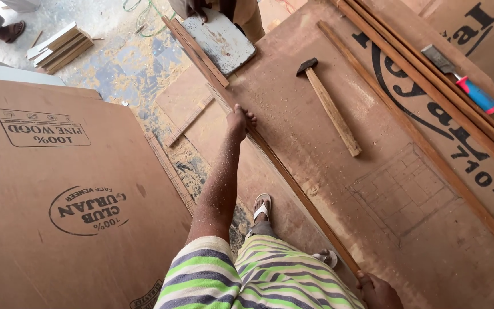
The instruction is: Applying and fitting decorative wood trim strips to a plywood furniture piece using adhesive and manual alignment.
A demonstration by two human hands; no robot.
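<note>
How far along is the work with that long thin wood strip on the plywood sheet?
Looks done: several similar strips already lie on the sheet, and sawdust covers it. In hand: the left hand grips the long strip at the sheet's edge, the right hand holds its near end. Left: the hammer and chisel lie untouched; no nails show, so fixing seems not yet begun.
</note>
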